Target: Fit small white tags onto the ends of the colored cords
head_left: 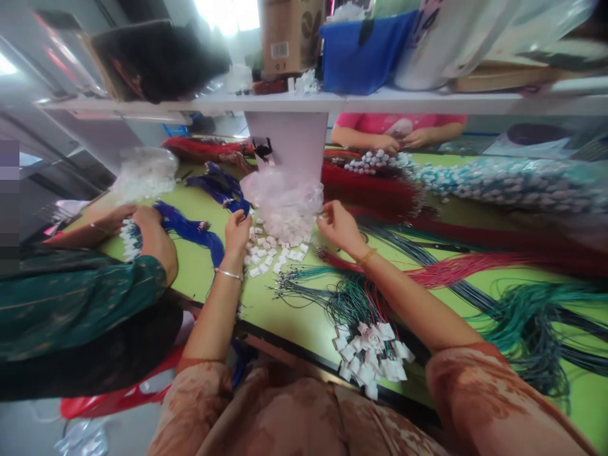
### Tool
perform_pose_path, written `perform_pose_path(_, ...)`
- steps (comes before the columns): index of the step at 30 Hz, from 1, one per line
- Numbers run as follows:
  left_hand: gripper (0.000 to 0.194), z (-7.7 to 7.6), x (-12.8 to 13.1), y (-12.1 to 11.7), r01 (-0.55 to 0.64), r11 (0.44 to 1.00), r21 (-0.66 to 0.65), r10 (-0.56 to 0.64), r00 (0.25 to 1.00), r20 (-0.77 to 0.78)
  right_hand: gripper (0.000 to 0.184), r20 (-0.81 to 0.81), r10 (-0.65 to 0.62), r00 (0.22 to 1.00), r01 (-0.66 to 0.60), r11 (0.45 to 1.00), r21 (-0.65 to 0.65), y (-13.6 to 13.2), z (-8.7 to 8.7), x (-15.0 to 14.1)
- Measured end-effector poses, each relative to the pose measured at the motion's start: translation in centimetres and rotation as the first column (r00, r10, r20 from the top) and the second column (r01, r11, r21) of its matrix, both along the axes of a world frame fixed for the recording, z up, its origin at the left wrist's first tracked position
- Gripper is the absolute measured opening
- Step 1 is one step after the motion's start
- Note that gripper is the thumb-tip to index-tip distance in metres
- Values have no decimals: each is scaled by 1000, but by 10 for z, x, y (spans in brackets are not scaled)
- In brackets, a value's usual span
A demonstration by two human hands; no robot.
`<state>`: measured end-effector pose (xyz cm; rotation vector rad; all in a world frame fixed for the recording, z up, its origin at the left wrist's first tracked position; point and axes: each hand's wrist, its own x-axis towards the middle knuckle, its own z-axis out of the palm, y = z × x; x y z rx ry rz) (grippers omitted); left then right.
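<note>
Fingers (pixel 327 210) half-curled on both hands; left hand (pixel 236 233) beside loose white connectors (pixel 257 258), right hand (pixel 344 230) by plastic bag (pixel 280 190); grip, cannot tell; bag on worktop (pixel 285 310), connectors heaped before it; snagged tug could scatter them among wires (pixel 349 297)

yellow-green surface (pixel 280 316) below the left hand (pixel 237 232); white shelf (pixel 213 103) beyond it; bright window (pixel 232 14) farther off; grey floor (pixel 38 427) down to its left
</note>
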<state>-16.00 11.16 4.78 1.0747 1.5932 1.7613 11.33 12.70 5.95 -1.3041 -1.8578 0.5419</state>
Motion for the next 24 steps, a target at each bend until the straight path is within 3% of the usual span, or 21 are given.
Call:
perform_pose_path(2, 20, 6, -2, -32, 89, 994, -69, -104, 959, -262, 15, 12, 275, 961, -273, 958, -85, -31, -6, 0)
perform_pose_path(4, 10, 7, 1, -63, 165, 967, -192, -241, 833, -498, 11, 60, 445, 893, -425, 880, -213, -59, -17, -1)
perform_pose_path(7, 12, -2, 9, -96, 88, 925, -369, -345, 600, -722, 8, 253, 525, 813, -451, 842, -297, -87, -33, -2)
perform_pose_path(10, 18, -17, 15, -109, -48, 845, -532, -472, 401, -785, 9, 396, 542, 742, -456, 840, -295, -97, -41, 3)
perform_pose_path(14, 21, -24, 23, -114, -164, 789, -592, -538, 282, -794, 16, 504, 551, 665, -486, 832, -267, -100, -41, 7)
perform_pose_path(17, 21, -20, 28, -119, -211, 790, -576, -509, 298, -807, 17, 561, 548, 620, -493, 829, -264, -101, -39, 6)
perform_pose_path(19, 24, -18, 29, -122, -189, 829, -526, -435, 373, -819, 18, 579, 541, 610, -489, 832, -262, -102, -38, 6)
perform_pose_path(22, 29, -14, 28, -122, -33, 930, -367, -272, 610, -745, 18, 558, 539, 631, -488, 835, -255, -102, -34, 8)
perform_pose_path(24, 27, -10, 30, -118, 95, 967, -237, -214, 804, -554, 17, 498, 566, 657, -508, 820, -262, -101, -32, 9)
